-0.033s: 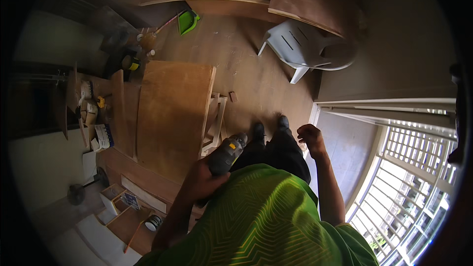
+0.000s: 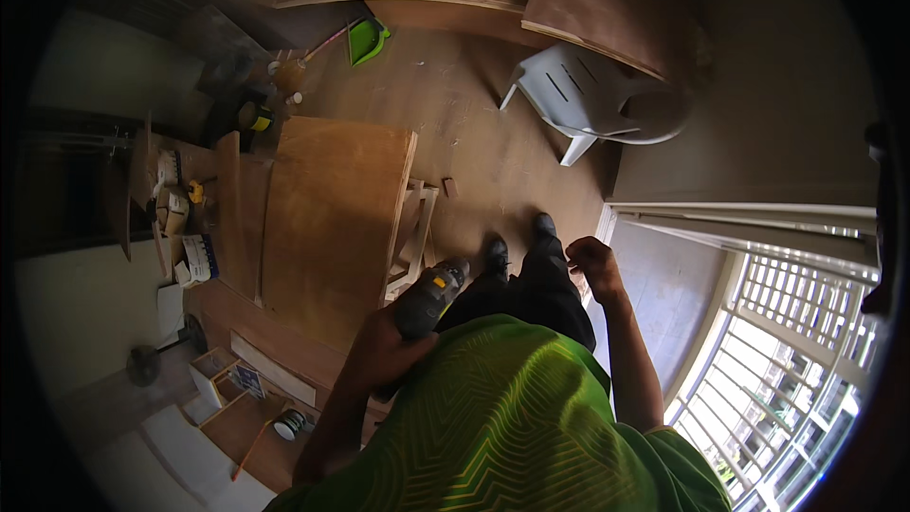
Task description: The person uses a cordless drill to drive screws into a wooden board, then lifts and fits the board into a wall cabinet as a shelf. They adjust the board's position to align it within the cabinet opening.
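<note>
My left hand (image 2: 381, 346) is wrapped round the grip of a dark cordless drill (image 2: 427, 303) with a yellow patch. The drill's front end points up and to the right, beside the near right corner of a large brown plywood panel (image 2: 332, 218). Off to the right, my right hand (image 2: 597, 264) hangs in the air with its fingers curled in. Whatever those fingers may hold is hidden. Behind the drill, a wooden frame (image 2: 415, 228) shows under the panel's right edge.
A white plastic chair (image 2: 583, 85) stands by more plywood (image 2: 607, 0) at the far right. A green dustpan (image 2: 366, 42) and a small wood block (image 2: 449, 187) lie on the floor. Boxes (image 2: 196, 259) and a can (image 2: 290, 424) are at left, a barred window (image 2: 777, 379) at right.
The drill in my left hand and my right hand have both shifted very slightly to the left. My grip on the drill is the same.
</note>
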The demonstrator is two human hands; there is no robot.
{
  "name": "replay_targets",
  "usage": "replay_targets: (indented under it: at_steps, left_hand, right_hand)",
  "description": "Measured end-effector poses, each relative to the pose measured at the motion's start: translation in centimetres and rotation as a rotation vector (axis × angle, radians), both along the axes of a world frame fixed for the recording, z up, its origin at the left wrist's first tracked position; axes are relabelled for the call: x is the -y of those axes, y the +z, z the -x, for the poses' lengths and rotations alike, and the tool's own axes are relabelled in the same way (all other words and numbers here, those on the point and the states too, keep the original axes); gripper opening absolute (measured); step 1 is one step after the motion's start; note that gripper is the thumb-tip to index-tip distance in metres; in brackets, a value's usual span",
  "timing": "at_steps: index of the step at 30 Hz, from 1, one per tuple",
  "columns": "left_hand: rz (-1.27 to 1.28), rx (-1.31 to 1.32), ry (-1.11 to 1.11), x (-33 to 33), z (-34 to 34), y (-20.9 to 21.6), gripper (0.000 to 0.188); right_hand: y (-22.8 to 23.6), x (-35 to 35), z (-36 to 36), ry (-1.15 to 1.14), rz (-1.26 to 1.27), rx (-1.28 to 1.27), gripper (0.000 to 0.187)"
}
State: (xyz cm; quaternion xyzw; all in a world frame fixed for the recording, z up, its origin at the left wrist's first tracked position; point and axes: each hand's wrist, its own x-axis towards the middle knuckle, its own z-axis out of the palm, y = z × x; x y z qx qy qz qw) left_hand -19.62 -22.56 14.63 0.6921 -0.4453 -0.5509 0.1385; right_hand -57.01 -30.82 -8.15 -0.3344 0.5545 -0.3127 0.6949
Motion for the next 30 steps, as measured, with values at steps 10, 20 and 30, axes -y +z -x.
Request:
replay_targets:
  at_steps: [10, 20, 30]
  left_hand:
    - [0.006, -0.041, 0.749, 1.9, 5.8, 1.4, 0.025]
    - [0.225, -0.092, 1.166, 2.6, 7.3, 3.6, 0.026]
    - [0.286, -0.002, 1.236, 5.0, -1.2, 2.6, 0.016]
  right_hand:
    - [2.8, 20.9, -6.3, 0.512, 0.027, 0.157, 0.021]
    - [9.6, 32.3, -27.7, 1.088, 0.399, 0.221, 0.017]
    - [5.4, 31.8, -48.2, 1.145, 0.839, 0.261, 0.015]
